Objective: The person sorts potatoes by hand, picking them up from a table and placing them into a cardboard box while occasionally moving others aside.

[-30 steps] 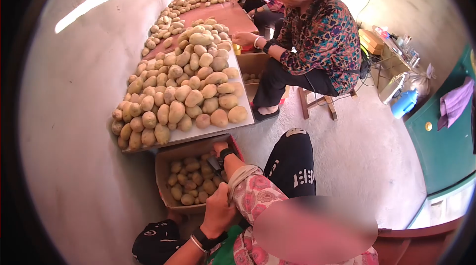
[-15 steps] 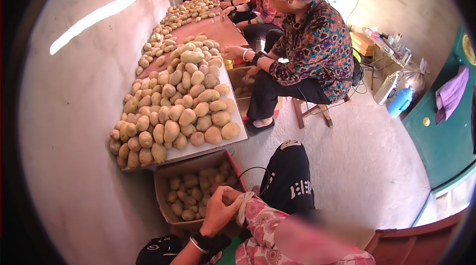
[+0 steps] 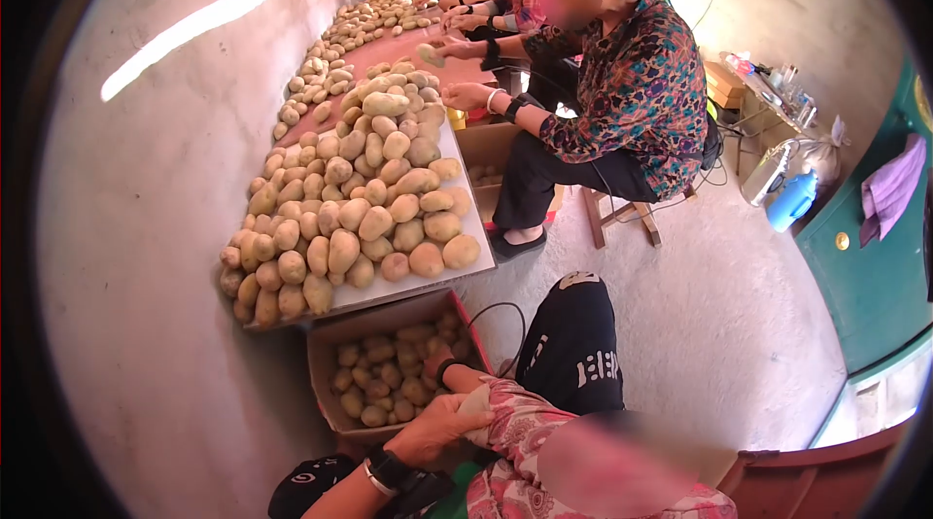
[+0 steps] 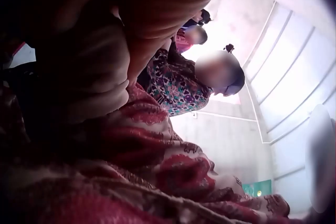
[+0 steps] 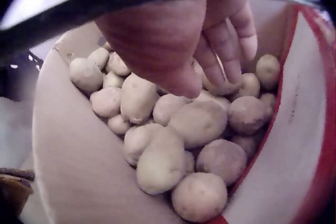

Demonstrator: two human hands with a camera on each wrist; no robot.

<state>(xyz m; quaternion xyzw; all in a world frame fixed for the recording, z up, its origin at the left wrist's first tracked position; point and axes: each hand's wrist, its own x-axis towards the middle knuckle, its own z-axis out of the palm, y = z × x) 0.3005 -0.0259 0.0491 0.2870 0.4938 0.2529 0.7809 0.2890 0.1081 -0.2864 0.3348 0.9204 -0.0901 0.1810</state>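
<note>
My left hand pinches the cuff of the patterned right sleeve on my right forearm. In the left wrist view, the dark, close-up left hand lies against the red and white cloth. My right hand reaches down into a cardboard box, fingers loosely extended and spread. Its fingertips overlap a potato at the back of the heap. Several potatoes of mixed sizes fill the box's bottom, their skins pale brown.
A large heap of potatoes covers the white table end above the box. A person in a flowered shirt sits alongside on a wooden stool. A black cable loops beside the box; a blue thermos stands right.
My right hand drew back toward the left hand, then reached into the box again. The left hand stays at the sleeve and has shifted slightly down. The head view has tilted a little.
</note>
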